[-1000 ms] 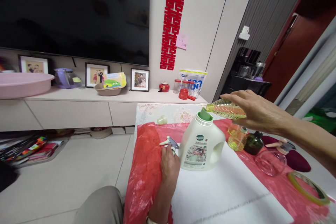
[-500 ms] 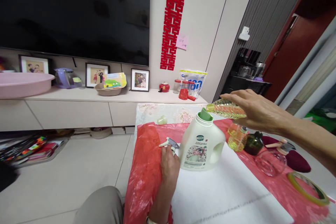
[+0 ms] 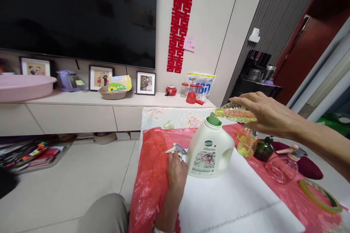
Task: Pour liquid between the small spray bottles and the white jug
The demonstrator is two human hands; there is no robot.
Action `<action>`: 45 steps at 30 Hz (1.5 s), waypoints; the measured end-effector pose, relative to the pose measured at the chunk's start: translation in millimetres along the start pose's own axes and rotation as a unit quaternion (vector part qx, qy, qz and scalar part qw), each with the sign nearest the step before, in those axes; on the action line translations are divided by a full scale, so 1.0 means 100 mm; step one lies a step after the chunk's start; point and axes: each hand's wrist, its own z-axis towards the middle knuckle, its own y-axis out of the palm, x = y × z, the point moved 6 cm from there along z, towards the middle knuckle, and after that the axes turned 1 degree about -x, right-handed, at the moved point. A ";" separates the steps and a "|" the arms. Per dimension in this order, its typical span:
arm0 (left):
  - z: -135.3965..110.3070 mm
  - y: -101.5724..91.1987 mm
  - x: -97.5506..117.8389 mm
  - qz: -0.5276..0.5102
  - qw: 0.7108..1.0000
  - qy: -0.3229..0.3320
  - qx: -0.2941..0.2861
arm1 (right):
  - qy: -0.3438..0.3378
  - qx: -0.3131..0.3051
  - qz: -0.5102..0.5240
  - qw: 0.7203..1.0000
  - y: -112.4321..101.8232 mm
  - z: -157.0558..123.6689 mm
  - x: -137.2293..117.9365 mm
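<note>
My right hand [image 3: 259, 114] grips a clear ribbed bottle [image 3: 235, 113] with yellowish liquid, tilted nearly level. The bottle's neck meets the green spout [image 3: 213, 118] of a pale green detergent jug [image 3: 209, 153], which stands upright on a white sheet [image 3: 240, 196]. Left of the jug, my left hand [image 3: 177, 171] is closed on a white and grey spray trigger head [image 3: 177, 149]; its fingers partly hide it. A translucent pale green cap [image 3: 168, 125] lies on the tablecloth behind the jug.
On the red plastic sheet [image 3: 150, 174] at right stand a yellow bottle [image 3: 247, 145], a dark green bottle [image 3: 264, 149] and a clear pump bottle [image 3: 281, 169]. A tape roll [image 3: 319, 194] lies nearer. Behind is a low cabinet [image 3: 71, 118].
Both hands, the tilted bottle and the jug look the same as before. The view has shifted only very slightly.
</note>
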 end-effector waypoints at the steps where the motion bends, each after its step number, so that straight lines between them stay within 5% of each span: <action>1: 0.00 0.00 0.00 0.001 1.000 0.000 0.002 | 0.001 0.000 0.000 1.000 0.00 0.00 0.00; 45: 0.01 -0.01 0.00 -0.009 1.000 -0.006 -0.012 | -0.014 0.018 -0.046 0.999 -0.11 0.11 -0.07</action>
